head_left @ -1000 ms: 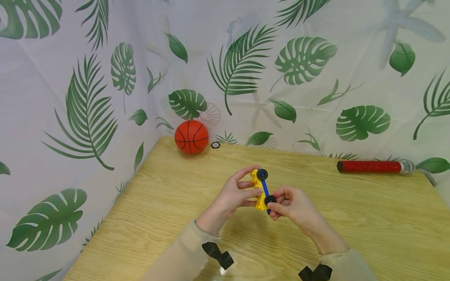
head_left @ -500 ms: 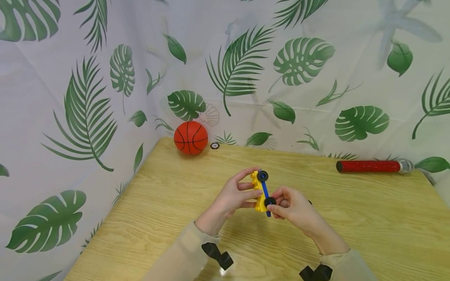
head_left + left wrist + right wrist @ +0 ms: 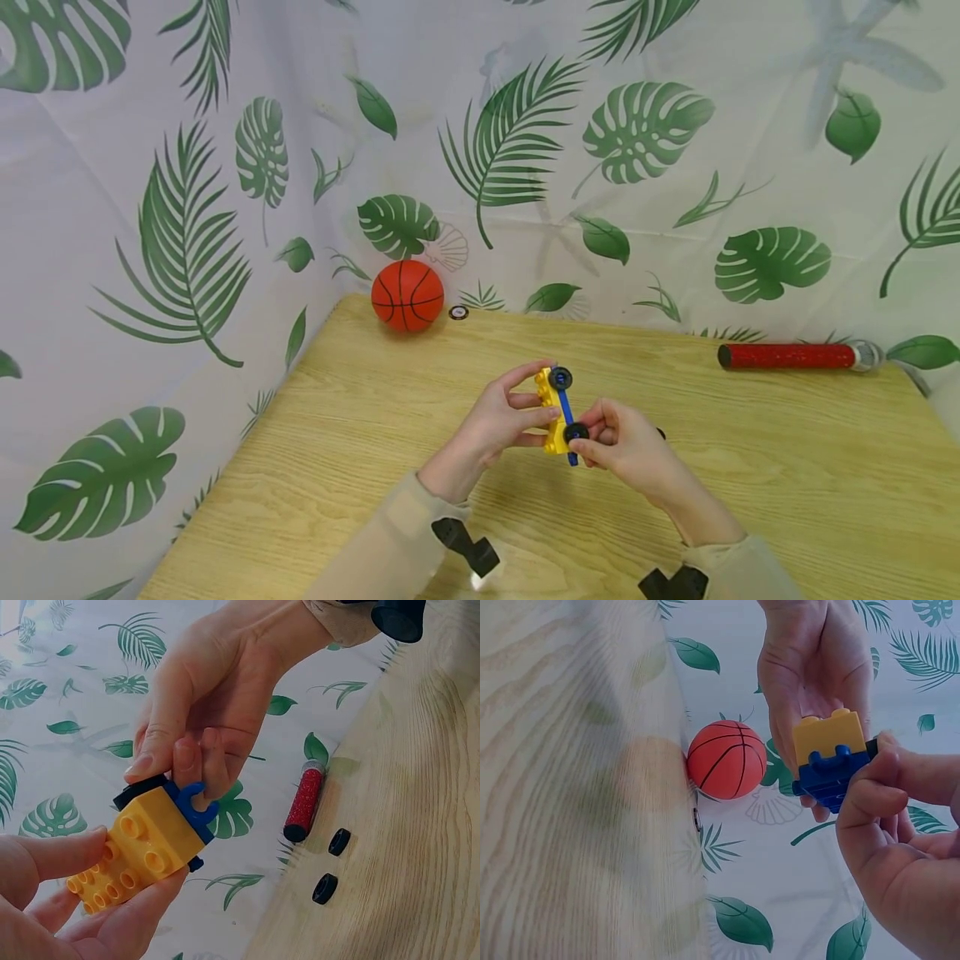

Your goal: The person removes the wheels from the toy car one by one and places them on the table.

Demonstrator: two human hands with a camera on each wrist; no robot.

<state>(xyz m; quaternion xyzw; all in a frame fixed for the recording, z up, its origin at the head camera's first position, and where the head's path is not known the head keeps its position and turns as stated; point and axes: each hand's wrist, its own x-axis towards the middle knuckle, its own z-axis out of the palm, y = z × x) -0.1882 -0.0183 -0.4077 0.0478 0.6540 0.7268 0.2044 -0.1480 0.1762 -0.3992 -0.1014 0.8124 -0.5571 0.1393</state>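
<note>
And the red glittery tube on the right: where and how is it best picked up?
Probably by the middle of the red tube, from above, gripping across its width: it lies on its side, long and straight, with the leaf-patterned backdrop close behind.

Held above the table point(image 3: 757, 442): a toy car point(image 3: 566, 406), yellow and studded on top, blue underneath, with a blue hook point(image 3: 197, 818) at one end. Turned on its side, studs toward the table's left edge, two black wheels point(image 3: 559, 378) facing up, hook away from the far edge.
</note>
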